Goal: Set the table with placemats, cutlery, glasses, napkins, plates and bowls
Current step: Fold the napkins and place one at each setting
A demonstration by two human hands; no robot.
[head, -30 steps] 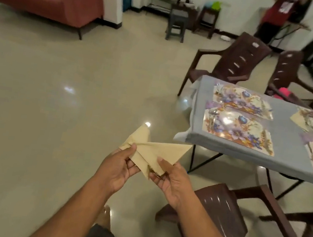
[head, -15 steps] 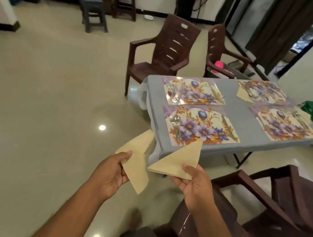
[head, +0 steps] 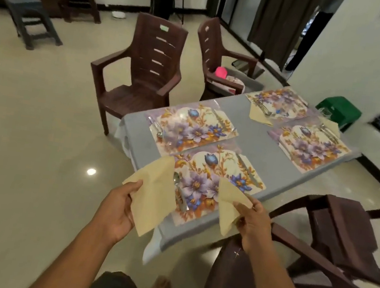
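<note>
cream paper fills both hands. the left hand (head: pixel 118 209) pinches a folded cream napkin (head: pixel 152 194) at its left edge, thumb on top and fingers curled beneath, so the sheet hangs over the near left corner of the bench (head: pixel 276 165). the right hand (head: pixel 252 222) pinches a second cream napkin (head: pixel 228 203) by its right side, fingers curled round the fold, above the near edge of the bench. the two napkins are apart, with the nearest floral placemat (head: pixel 213 179) showing between them. a spoon (head: pixel 178 191) lies along that placemat's left side, just beside the left napkin's edge.

beyond it a second placemat (head: pixel 191 127) lies close by, near the bench's left edge. two more placemats (head: pixel 310 146) sit at the far right end, each with cutlery and a cream napkin (head: pixel 257 115) partly tucked at its side. a strip of bare grey cloth runs between the two pairs.

a brown plastic chair (head: pixel 331 239) stands just right of the right hand, its arm close to the bench's near edge. another brown chair (head: pixel 145 71) stands off the far left corner, with open tiled floor (head: pixel 25 145) spreading wide to the left.
</note>
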